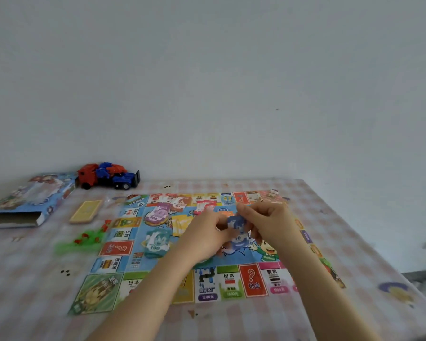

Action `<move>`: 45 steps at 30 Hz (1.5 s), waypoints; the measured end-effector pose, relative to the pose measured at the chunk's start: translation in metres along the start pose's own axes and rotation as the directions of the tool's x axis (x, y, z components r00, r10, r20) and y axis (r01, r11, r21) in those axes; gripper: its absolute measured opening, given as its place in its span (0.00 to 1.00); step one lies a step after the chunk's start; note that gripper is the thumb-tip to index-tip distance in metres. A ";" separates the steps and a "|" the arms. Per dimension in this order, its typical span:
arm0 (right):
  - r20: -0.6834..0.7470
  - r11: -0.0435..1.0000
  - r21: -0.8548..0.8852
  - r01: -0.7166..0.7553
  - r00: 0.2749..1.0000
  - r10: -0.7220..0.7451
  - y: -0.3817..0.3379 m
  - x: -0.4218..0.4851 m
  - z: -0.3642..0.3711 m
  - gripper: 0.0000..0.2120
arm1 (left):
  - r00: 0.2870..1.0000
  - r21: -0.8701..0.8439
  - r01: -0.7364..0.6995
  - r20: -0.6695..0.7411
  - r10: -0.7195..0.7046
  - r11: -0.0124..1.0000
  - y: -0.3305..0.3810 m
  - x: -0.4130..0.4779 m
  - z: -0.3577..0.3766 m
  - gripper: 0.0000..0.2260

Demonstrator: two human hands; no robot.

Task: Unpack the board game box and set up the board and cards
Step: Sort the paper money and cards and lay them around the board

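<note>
Soft, even, slightly dim light; no glare, shadows faint. Overall soft focus; print on board [251, 279] legible near, smeared far. Bench [342, 230] edges bowed by wide-angle.

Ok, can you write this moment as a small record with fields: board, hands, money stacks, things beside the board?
board: board unfolded flat on the checked tablecloth
hands: left hand and right hand both pinch the blue notes above the board's middle
stacks on board: purple notes, teal notes
left of board: yellow card deck, green bag with small red pieces, game box lying with its near end open
far edge: toy truck by the wall
</note>
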State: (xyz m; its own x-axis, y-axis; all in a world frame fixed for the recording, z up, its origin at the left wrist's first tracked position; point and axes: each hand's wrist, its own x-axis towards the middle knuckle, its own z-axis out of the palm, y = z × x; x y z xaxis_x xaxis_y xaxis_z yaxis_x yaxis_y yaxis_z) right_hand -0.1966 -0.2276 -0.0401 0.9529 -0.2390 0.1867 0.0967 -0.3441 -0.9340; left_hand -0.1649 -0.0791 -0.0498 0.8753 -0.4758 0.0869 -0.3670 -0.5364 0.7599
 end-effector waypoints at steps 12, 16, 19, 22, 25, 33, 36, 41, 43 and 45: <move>-0.045 0.996 -0.048 -0.081 0.996 0.079 0.012 -0.015 0.000 0.11 | 0.985 0.241 -0.028 -0.159 0.068 0.970 0.007 -0.005 0.018 0.10; -0.048 0.994 -0.072 -0.084 0.996 0.080 0.013 -0.016 -0.001 0.11 | 0.986 0.297 -0.003 -0.157 0.052 0.955 0.008 -0.006 0.020 0.08; -0.047 0.995 -0.076 -0.067 0.997 0.063 0.016 -0.017 -0.001 0.13 | 0.989 0.329 0.039 -0.151 0.012 0.943 0.007 -0.006 0.021 0.10; -0.048 0.993 -0.095 -0.065 0.997 0.060 0.017 -0.017 0.000 0.13 | 0.989 0.351 0.055 -0.148 -0.002 0.935 0.007 -0.005 0.022 0.10; -0.057 0.990 -0.128 -0.056 0.997 0.049 0.016 -0.015 -0.001 0.11 | 0.991 0.360 0.052 -0.137 -0.002 0.932 0.010 -0.005 0.023 0.11; -0.085 0.983 -0.161 -0.083 0.994 0.070 0.020 -0.012 0.002 0.15 | 0.997 0.512 0.041 -0.081 0.000 0.858 0.013 -0.003 0.029 0.10; -0.090 0.981 -0.185 -0.051 0.995 0.035 0.020 -0.011 0.002 0.16 | 0.997 0.462 0.040 -0.078 -0.005 0.886 0.015 -0.003 0.025 0.09; -0.080 0.970 -0.240 -0.044 0.996 0.026 0.021 -0.013 0.004 0.20 | 0.992 0.453 0.047 -0.122 0.009 0.890 0.016 -0.003 0.021 0.09; -0.081 0.962 -0.268 -0.052 0.996 0.031 0.022 -0.014 0.007 0.22 | 0.993 0.468 0.050 -0.114 0.004 0.882 0.017 -0.002 0.022 0.09; -0.083 0.954 -0.297 -0.045 0.996 0.021 0.022 -0.014 0.008 0.23 | 0.994 0.495 0.045 -0.108 0.010 0.868 0.017 -0.001 0.021 0.09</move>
State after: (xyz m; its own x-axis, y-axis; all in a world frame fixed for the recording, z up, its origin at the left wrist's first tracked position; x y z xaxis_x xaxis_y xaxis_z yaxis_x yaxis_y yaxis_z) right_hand -0.2058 -0.2247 -0.0658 0.9276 -0.3205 0.1918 -0.0358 -0.5874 -0.8085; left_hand -0.1779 -0.1022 -0.0506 0.9002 -0.4035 0.1636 -0.4354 -0.8319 0.3442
